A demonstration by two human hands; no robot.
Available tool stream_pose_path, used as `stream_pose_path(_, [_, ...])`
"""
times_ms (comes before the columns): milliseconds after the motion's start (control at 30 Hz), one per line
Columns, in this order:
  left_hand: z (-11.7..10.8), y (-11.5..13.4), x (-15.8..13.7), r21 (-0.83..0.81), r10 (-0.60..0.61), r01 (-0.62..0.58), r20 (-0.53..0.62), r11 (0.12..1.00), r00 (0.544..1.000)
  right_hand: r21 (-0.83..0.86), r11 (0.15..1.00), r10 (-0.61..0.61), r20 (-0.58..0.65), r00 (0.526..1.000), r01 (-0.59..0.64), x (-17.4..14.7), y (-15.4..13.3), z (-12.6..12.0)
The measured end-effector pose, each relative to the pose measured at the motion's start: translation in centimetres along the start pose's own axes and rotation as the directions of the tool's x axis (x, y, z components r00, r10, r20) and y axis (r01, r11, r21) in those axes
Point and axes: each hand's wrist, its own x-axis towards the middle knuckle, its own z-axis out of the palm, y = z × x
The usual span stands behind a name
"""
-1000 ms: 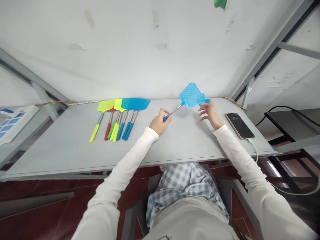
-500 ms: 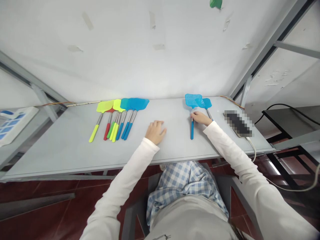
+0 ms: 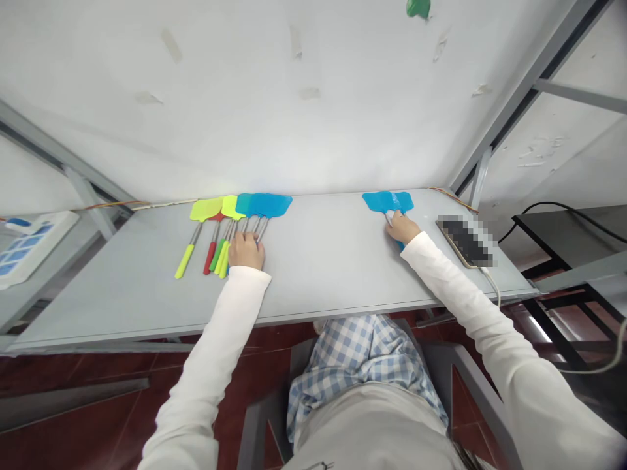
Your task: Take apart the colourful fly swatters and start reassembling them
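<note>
My left hand (image 3: 246,250) is closed over the handles of several blue fly swatters, its fingers curled on them; which handle it grips is hidden. Their flat heads, such as the rightmost blue head (image 3: 274,205), overlap toward the wall. Just left of them lie yellow fly swatters, like the outermost yellow one (image 3: 184,261), plus a red-handled one (image 3: 210,258) and a green-handled one (image 3: 217,256). On the right, my right hand (image 3: 404,228) is closed round the handle of a blue fly swatter (image 3: 375,201). Its head overlaps that of a second blue swatter (image 3: 406,202).
A phone (image 3: 465,241) with a white cable lies on the grey table (image 3: 323,261), right of my right hand. The white wall (image 3: 313,143) rises behind the table. Far left, a white tray with blue squares (image 3: 34,245) rests on another surface.
My left hand has moved left from the table's middle onto the blue swatter handles. My right hand has shifted right, bringing its blue swatter closer over the other one.
</note>
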Motion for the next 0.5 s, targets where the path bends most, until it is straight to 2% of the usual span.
stream_pose_path(100, [0.1,0.6,0.2,0.029,-0.008,0.007,0.049,1.0,0.999,-0.073,0.995,-0.068,-0.104,0.992,0.061,-1.3,1.0,0.7])
stream_pose_path(200, [0.1,1.6,0.3,0.021,0.02,-0.022,0.106,1.0,0.994,-0.133,0.989,-0.086,-0.186,0.979,0.061,-2.5,1.9,1.1])
stream_pose_path(367, [-0.4,3.3,-0.4,-0.032,0.041,-0.037,0.141,0.999,0.989,-0.146,0.987,-0.089,-0.186,0.979,0.062,-3.1,2.8,0.9])
stream_pose_path(500, [-1.0,4.7,-1.4,-0.164,0.047,-0.025,0.136,0.986,0.99,-0.151,0.988,-0.054,-0.201,0.978,0.024,-2.5,2.8,0.7])
